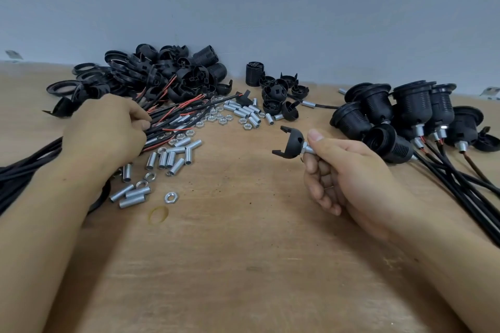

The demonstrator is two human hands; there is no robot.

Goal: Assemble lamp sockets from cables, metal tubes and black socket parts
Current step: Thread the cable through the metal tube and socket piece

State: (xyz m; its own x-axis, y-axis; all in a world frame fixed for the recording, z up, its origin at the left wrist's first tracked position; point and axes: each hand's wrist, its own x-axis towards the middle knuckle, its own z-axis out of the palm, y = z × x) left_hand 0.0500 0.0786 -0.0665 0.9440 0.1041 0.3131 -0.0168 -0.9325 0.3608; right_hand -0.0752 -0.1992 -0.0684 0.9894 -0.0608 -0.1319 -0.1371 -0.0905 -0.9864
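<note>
Head view: a black socket cap (290, 143) with a metal tube (311, 149) fitted is held pinched in the right hand (349, 178). Left of the cap, a cable (173, 119) is being pinched from the bundle by the left hand (108, 127); neighbouring cables could be dragged along, judging by the tangle.

Left hand (108, 127) curled, pinching; right hand (343, 170) fisted, gripping.

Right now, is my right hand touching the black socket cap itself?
Touching. The head view shows the right hand gripping the metal tube, with the thumb tip against the black socket cap.
</note>
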